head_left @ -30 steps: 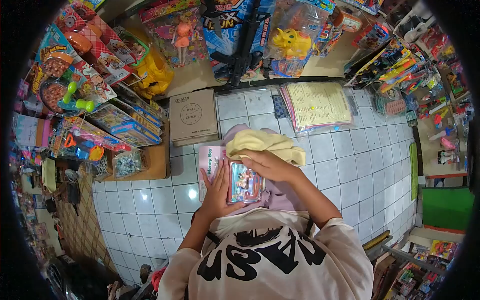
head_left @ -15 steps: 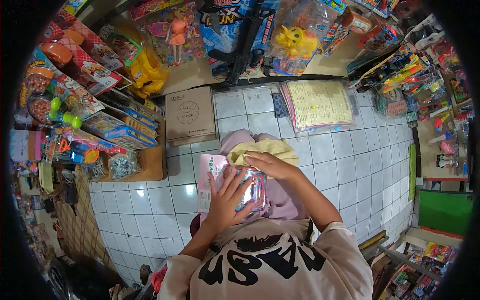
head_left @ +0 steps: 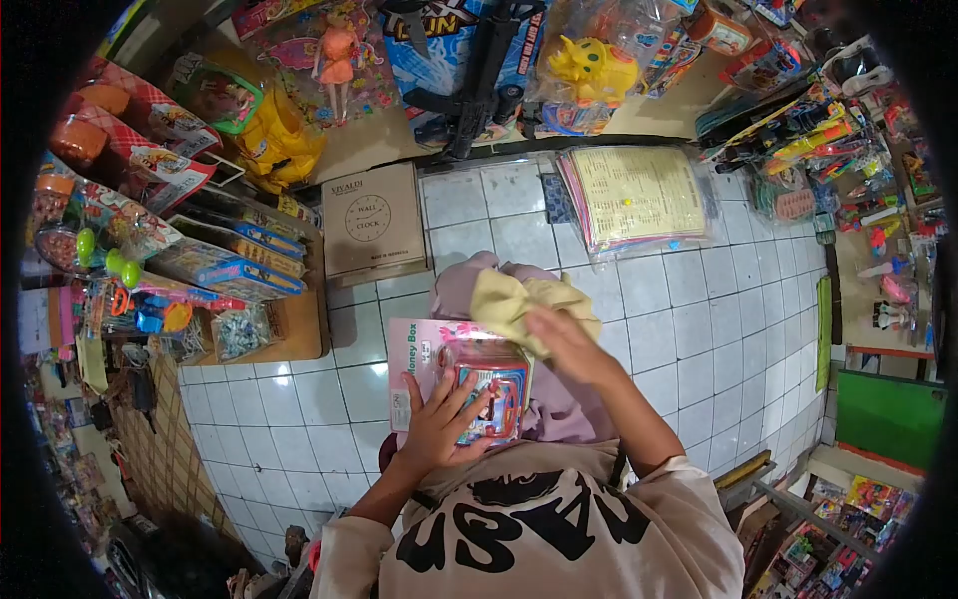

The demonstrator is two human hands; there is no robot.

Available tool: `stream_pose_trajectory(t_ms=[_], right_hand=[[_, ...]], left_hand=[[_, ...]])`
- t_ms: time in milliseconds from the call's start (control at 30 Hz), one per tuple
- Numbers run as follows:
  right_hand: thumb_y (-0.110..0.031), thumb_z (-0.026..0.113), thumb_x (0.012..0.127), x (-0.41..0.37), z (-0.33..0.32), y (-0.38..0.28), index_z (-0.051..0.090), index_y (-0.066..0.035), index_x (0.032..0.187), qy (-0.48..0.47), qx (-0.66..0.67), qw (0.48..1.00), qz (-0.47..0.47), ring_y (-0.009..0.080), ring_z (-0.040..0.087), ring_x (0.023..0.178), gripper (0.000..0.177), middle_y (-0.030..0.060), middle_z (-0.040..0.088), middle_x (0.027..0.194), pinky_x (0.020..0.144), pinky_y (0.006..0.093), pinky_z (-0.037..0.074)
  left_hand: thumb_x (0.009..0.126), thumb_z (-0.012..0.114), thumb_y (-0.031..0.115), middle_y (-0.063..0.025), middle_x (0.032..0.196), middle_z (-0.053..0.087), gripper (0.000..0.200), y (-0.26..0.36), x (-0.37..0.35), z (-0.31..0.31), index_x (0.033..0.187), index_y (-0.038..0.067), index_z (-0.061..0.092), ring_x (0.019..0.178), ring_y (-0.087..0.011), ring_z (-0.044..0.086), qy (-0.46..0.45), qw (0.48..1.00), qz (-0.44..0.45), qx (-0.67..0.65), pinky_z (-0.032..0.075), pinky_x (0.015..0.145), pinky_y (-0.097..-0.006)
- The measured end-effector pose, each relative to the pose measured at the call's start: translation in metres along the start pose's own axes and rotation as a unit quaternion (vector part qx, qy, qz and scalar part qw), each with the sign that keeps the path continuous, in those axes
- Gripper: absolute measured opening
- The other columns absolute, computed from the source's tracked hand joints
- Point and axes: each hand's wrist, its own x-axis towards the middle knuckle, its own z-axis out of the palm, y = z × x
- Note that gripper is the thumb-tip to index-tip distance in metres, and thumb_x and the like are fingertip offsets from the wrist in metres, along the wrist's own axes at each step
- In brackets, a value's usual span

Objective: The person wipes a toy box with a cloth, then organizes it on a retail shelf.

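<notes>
A pink packaged money box [head_left: 492, 394] with a clear plastic front lies on my lap. My left hand [head_left: 439, 424] rests on its lower left part, with fingers spread over the card and the plastic. A pale yellow cloth [head_left: 504, 302] is bunched at the package's upper edge, and my right hand [head_left: 564, 344] holds it. Motion blurs the right hand's fingers. Part of the cloth drapes over the purple fabric on my lap.
A brown wall clock box [head_left: 374, 222] and a stack of papers in plastic [head_left: 639, 200] lie on the tiled floor [head_left: 519, 243] ahead. Packaged toys line the front and both sides. A wooden ledge [head_left: 311, 334] juts out at left.
My right hand has moved slightly right and down, off the package, lifting part of the cloth. More of the package's top shows. My left hand has shifted slightly left.
</notes>
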Motion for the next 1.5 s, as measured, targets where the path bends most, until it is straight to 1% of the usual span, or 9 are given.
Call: stream_pose_trajectory(t_ms=[100,267,533,633,833,1033,1167,1300,1500], right_hand=[[-0.03,0.042,0.099,0.013,0.024,0.004,0.05,0.003,0.12,-0.098,-0.136,0.971,-0.17,0.0187,0.058,0.094,0.039,0.0144,0.062,0.101,0.085,0.0306,0.043],[-0.032,0.043,0.099,0.003,-0.003,0.012,0.054,0.001,0.118,-0.127,-0.067,0.989,0.042,0.0107,0.051,0.095,0.039,0.0054,0.061,0.101,0.087,0.0248,0.04],[-0.033,0.042,0.099,-0.04,-0.025,0.035,0.049,0.006,0.125,0.061,0.185,0.977,0.089,0.0151,0.05,0.112,0.047,0.0084,0.056,0.12,0.097,0.0263,0.037],[-0.039,0.042,0.098,-0.029,-0.001,0.032,0.045,0.006,0.129,0.182,0.086,0.976,0.087,0.0195,0.045,0.122,0.055,0.0129,0.05,0.13,0.103,0.0289,0.033],[-0.012,0.042,0.097,-0.018,0.065,0.031,0.028,0.001,0.141,0.064,-0.11,0.983,-0.13,0.0329,0.036,0.131,0.048,0.0259,0.036,0.14,0.108,0.0344,0.027],[-0.014,0.042,0.097,-0.064,0.064,0.036,0.035,0.0,0.137,-0.081,-0.191,0.966,-0.153,0.033,0.032,0.133,0.043,0.0249,0.036,0.14,0.109,0.0333,0.027],[-0.012,0.045,0.096,-0.081,0.043,0.034,0.043,-0.001,0.132,-0.143,-0.182,0.967,-0.109,0.0261,0.053,0.113,0.038,0.0189,0.054,0.124,0.095,0.0301,0.039],[-0.02,0.043,0.098,-0.06,0.03,0.058,0.049,0.001,0.124,0.107,0.033,0.993,-0.043,0.0152,0.055,0.097,0.034,0.0118,0.059,0.104,0.088,0.0247,0.041],[-0.021,0.04,0.098,0.006,0.052,0.042,0.047,0.003,0.123,0.133,-0.261,0.915,-0.279,0.0334,0.055,0.107,0.035,0.0239,0.056,0.115,0.091,0.039,0.043]], left_hand=[[0.077,0.062,0.048,-0.0081,0.144,0.038,0.063,0.0,0.001,0.0,0.131,0.016,0.05,0.139,-0.0279,0.024,-0.004,1.0,-0.013,0.009,-0.005,0.101,-0.0703],[0.077,0.06,0.049,-0.0077,0.145,0.036,0.066,0.006,0.008,-0.005,0.132,0.015,0.049,0.138,-0.0284,0.026,-0.039,0.997,-0.048,0.037,-0.006,0.101,-0.0702],[0.08,0.055,0.039,-0.0167,0.145,0.033,0.063,-0.007,0.01,-0.012,0.132,0.005,0.046,0.138,-0.0329,0.026,0.003,0.994,-0.112,-0.002,-0.012,0.104,-0.0631],[0.079,0.053,0.033,-0.0188,0.145,0.033,0.062,-0.008,0.012,-0.011,0.133,0.004,0.045,0.137,-0.0345,0.027,0.061,0.991,-0.121,-0.01,-0.014,0.104,-0.0611],[0.085,0.046,0.034,-0.0177,0.145,0.033,0.058,-0.009,0.007,-0.002,0.134,0.004,0.043,0.137,-0.0371,0.026,0.137,0.978,-0.155,-0.017,-0.016,0.104,-0.0592],[0.089,0.042,0.035,-0.0158,0.145,0.035,0.054,-0.016,-0.001,-0.004,0.134,0.005,0.044,0.137,-0.0364,0.025,0.168,0.97,-0.174,-0.027,-0.016,0.105,-0.0576],[0.089,0.042,0.029,-0.0148,0.145,0.036,0.05,-0.019,-0.001,-0.005,0.133,0.006,0.045,0.137,-0.0351,0.026,0.17,0.971,-0.165,-0.039,-0.016,0.105,-0.057],[0.088,0.042,0.023,-0.0144,0.145,0.036,0.049,-0.021,0.004,0.001,0.134,0.007,0.045,0.138,-0.0342,0.026,0.197,0.967,-0.153,-0.045,-0.016,0.105,-0.0568],[0.087,0.043,0.024,-0.0125,0.145,0.037,0.049,-0.022,0.005,0.008,0.134,0.008,0.047,0.138,-0.0347,0.026,0.228,0.96,-0.151,-0.062,-0.015,0.105,-0.057]])
